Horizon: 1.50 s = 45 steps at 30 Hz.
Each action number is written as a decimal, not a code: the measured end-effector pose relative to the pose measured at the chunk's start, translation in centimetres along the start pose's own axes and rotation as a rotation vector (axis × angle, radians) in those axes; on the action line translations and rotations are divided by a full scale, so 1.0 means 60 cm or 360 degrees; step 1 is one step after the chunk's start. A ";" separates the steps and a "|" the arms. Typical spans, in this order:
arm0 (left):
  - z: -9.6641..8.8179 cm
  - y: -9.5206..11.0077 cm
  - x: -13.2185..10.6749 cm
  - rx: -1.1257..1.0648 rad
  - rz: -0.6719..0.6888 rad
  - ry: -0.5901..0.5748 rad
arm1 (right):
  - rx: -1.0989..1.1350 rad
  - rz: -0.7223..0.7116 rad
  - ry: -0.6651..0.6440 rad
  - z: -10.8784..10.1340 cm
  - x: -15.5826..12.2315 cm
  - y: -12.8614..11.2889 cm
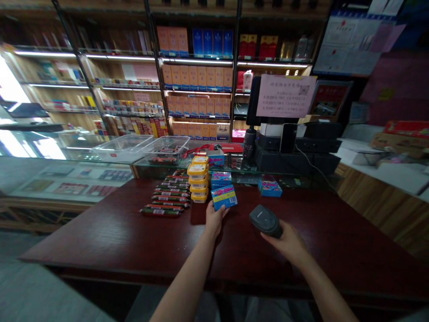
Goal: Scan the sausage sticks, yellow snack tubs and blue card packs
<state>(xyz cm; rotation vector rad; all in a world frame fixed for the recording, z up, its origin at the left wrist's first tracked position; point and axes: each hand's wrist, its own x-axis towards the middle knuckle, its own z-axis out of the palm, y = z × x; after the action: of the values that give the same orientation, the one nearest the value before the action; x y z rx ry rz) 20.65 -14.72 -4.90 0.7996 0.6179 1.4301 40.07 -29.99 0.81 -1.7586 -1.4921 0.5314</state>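
Note:
My left hand (214, 218) is closed on a small blue box (224, 197) with pink lettering, a yellow stripe and a barcode on the side facing me. My right hand (291, 241) grips a dark barcode scanner (265, 220), whose head points up and left toward the box. More blue boxes (221, 178) of the same look stand just behind the held one. One similar box (270, 187) lies apart, to the right. Left of my left hand rises a stack of yellow-lidded tubs (199, 181). Beside them several wrapped sticks (167, 197) lie in a row.
The dark red table (134, 241) spans the front. A glass counter behind it carries clear plastic bins (169, 146), a black bottle (249, 143) and a monitor (253, 100) with a paper notice (284, 96). A cable (313, 165) hangs at right. Stocked shelves line the wall.

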 end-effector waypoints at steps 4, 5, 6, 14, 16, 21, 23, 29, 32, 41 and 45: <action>0.002 0.003 -0.002 0.0024 -0.0004 0.0002 | -0.0831 0.0139 0.0034 -0.010 0.009 -0.001; 0.002 0.004 -0.002 0.0031 -0.0010 0.0009 | -0.0979 0.0135 0.0053 -0.008 0.011 0.001; 0.003 0.005 -0.002 0.0037 -0.0015 0.0016 | -0.1090 0.0108 0.0083 -0.004 0.011 0.005; 0.010 0.014 -0.014 0.0083 0.0031 -0.0026 | -0.1203 -0.0017 0.0303 0.023 0.017 0.041; 0.014 0.020 -0.021 0.0248 0.0167 0.0009 | -0.1175 -0.0031 0.0327 0.024 0.019 0.044; 0.045 0.062 -0.005 0.0971 0.0762 0.0226 | -0.1139 -0.0058 0.0294 0.028 0.022 0.050; 0.067 0.090 0.022 0.1272 0.0972 0.0248 | -0.1118 -0.0070 0.0302 0.027 0.023 0.052; 0.127 0.153 0.128 0.2717 0.1311 -0.0317 | -0.1037 -0.0070 0.0269 0.023 0.023 0.057; 0.128 0.150 0.162 0.2970 0.1090 -0.0485 | -0.1042 -0.0066 0.0252 0.025 0.022 0.062; 0.088 0.129 0.171 0.2922 0.0838 -0.0540 | -0.1033 -0.0057 0.0211 0.022 0.022 0.062; 0.088 0.125 0.167 0.2941 0.0844 -0.0503 | -0.1013 -0.0046 0.0206 0.021 0.021 0.061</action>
<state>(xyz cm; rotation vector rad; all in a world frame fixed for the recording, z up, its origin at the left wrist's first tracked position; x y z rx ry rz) 20.85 -5.61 5.12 2.6879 1.5255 0.7542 41.82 -28.53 -2.56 -2.1866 -1.7036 -0.0972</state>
